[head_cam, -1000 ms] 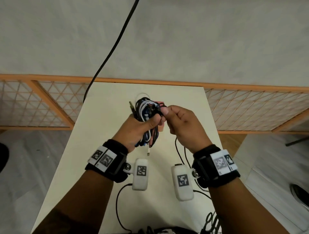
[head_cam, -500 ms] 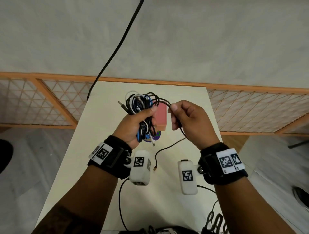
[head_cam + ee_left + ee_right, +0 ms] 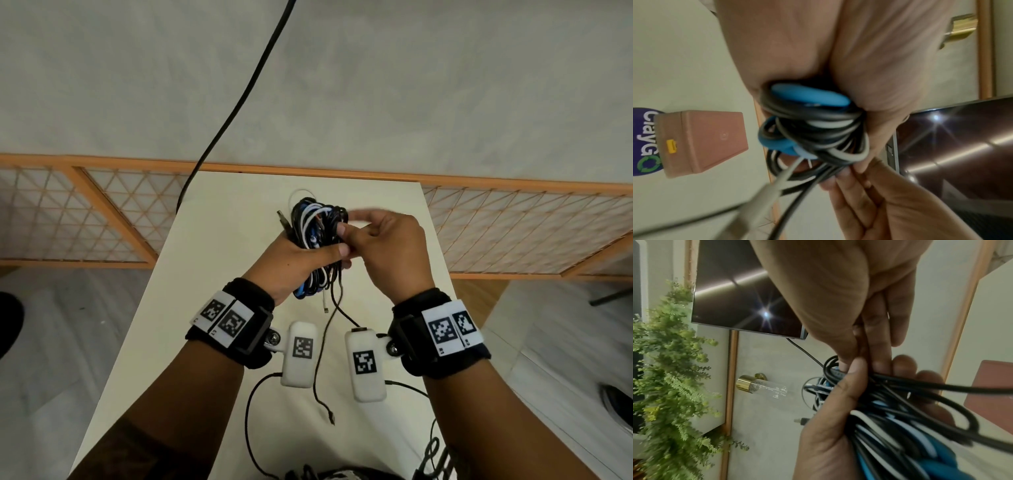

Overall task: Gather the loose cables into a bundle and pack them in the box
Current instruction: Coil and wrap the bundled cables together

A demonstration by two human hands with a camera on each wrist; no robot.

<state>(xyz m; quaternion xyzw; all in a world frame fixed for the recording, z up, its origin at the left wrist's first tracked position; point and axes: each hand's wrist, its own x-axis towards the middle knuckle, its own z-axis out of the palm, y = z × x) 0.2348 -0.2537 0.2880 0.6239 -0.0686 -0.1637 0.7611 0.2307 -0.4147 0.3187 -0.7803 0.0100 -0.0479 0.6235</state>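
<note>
You're mid-bundling, above the far half of the table. Your left hand is wrapped round the cable bundle, a coil of black, white and blue leads, thumb across the front, held clear of the tabletop. Your right hand is just to the right of it, fingertips touching the coil's right edge and pinching a black strand there; the head view is smeared at those fingers, but the right wrist view shows thumb and fingers closed on the black lead at the top of the coil.

One black tail hangs loose from the bundle toward the near side, its plug dangling between the two wrist cameras; a short white end also hangs down under your left palm. So gathering isn't finished, I'd say.

The box is the pinkish one with the yellow latch, sitting closed on the table, below and left of the bundle in the left wrist view; from the head view your hands hide it.

Next, probably: wind the hanging black tail onto the coil with your right hand, keep the left squeeze firm so loops don't spring out, then free one hand to open the box.
</note>
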